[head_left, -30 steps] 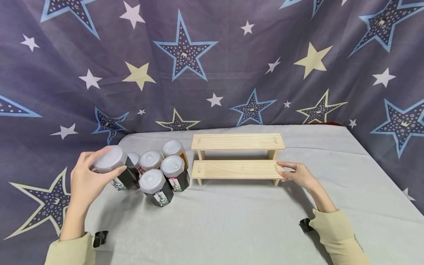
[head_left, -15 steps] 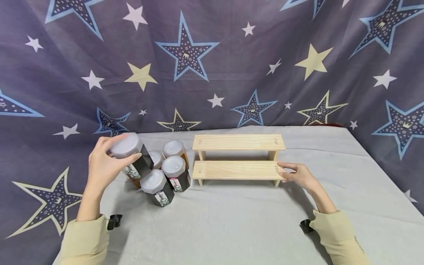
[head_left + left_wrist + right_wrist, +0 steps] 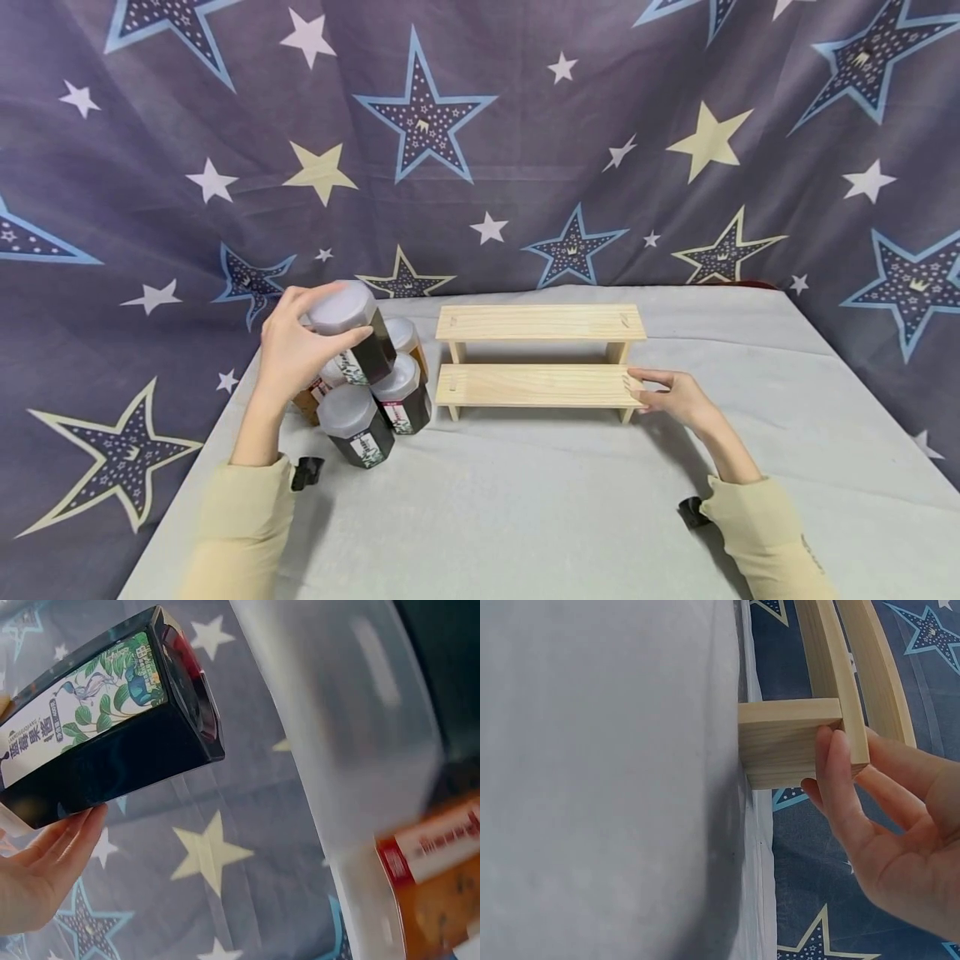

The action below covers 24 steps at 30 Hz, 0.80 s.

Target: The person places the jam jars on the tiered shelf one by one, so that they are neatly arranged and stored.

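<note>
My left hand (image 3: 285, 346) grips a dark jar (image 3: 377, 354) by its frosted white lid, up over the cluster of jars at the left. In the left wrist view the black jar (image 3: 124, 757) tilts, its leafy label facing the camera and its base off any surface. At the right, my right hand (image 3: 681, 400) pinches the end of the lower board of a two-step wooden rack (image 3: 536, 385). Thumb and fingers lie on either side of that board's end in the right wrist view, beside the short leg (image 3: 787, 742).
Below the raised jar stand a dark jar (image 3: 360, 437), another dark jar (image 3: 405, 404) and an amber jar (image 3: 408, 337); more are partly hidden. A pale cloth (image 3: 540, 500) covers the table. Behind hangs a star-patterned curtain (image 3: 510, 125).
My left hand has carried the dark jar to the right and slightly up, from the cluster's left side to above it. The right hand and rack have stayed put.
</note>
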Each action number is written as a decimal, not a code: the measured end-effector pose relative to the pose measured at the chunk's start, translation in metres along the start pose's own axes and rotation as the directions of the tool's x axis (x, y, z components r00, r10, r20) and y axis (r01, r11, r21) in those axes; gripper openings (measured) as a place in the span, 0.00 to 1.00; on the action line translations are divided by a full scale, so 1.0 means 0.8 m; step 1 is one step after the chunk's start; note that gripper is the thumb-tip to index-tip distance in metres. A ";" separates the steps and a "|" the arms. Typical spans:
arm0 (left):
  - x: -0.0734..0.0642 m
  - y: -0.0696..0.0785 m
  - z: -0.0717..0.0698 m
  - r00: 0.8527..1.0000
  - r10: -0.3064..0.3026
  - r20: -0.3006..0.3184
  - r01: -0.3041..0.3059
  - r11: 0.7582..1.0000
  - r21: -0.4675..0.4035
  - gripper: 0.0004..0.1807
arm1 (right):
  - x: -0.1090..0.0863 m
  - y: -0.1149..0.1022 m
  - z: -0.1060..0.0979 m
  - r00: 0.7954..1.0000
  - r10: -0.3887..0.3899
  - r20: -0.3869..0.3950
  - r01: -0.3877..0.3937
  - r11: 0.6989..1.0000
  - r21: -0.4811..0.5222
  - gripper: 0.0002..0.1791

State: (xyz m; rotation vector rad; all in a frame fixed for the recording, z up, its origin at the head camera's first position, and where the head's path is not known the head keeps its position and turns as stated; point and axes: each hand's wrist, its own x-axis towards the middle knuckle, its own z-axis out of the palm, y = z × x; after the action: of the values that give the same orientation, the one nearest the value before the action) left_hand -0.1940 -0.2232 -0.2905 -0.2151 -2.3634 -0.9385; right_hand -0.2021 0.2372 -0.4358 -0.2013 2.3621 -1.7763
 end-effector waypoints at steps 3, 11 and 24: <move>0.003 0.007 0.010 1.000 0.007 0.019 -0.007 1.000 -0.009 0.31 | 0.000 -0.001 0.001 1.000 0.002 -0.006 -0.002 1.000 0.005 0.25; 0.010 0.030 0.038 0.997 0.013 0.075 -0.009 0.999 -0.050 0.32 | 0.000 0.001 0.001 1.000 -0.006 -0.015 0.006 1.000 0.016 0.24; 0.022 0.062 0.089 0.987 0.062 0.148 -0.042 0.990 -0.135 0.31 | 0.001 -0.002 0.001 1.000 0.011 -0.007 -0.011 1.000 -0.003 0.25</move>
State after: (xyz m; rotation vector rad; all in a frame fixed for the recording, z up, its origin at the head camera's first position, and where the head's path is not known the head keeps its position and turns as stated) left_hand -0.2232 -0.1397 -0.2931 -0.4121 -2.4213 -1.0881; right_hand -0.2024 0.2363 -0.4345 -0.1830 2.3667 -1.7715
